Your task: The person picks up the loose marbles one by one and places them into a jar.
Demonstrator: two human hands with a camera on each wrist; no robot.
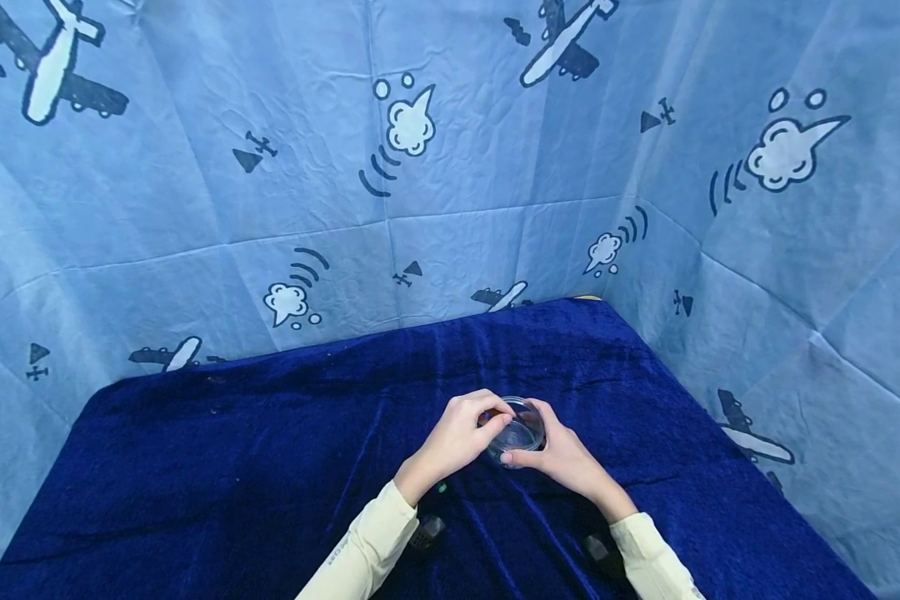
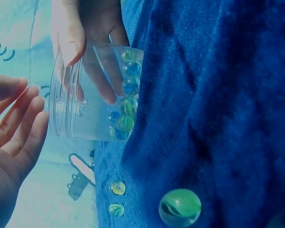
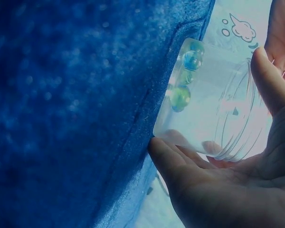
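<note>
A clear, wide-mouthed plastic jar (image 2: pixel 102 90) stands upright on the dark blue cloth, with several green and blue marbles (image 2: pixel 128 105) lying at its bottom. My right hand (image 1: pixel 566 458) grips the jar from the right, thumb on the near side and fingers round the far side. Over the jar's mouth is my left hand (image 1: pixel 457 433), its fingers loosely bent and its fingertips near the rim; I see nothing between them. On the cloth outside the jar lie a large-looking green marble (image 2: pixel 180 207), a yellow-streaked marble (image 2: pixel 117 188) and a pale green marble (image 2: pixel 116 210).
Dark blue velvety cloth (image 1: pixel 270 467) covers the table, with folds running toward the front. Light blue curtains (image 1: pixel 315 167) printed with planes and clouds hang behind and at the sides. Small dark devices, one of them a black block (image 1: pixel 427 531), sit by the sleeves.
</note>
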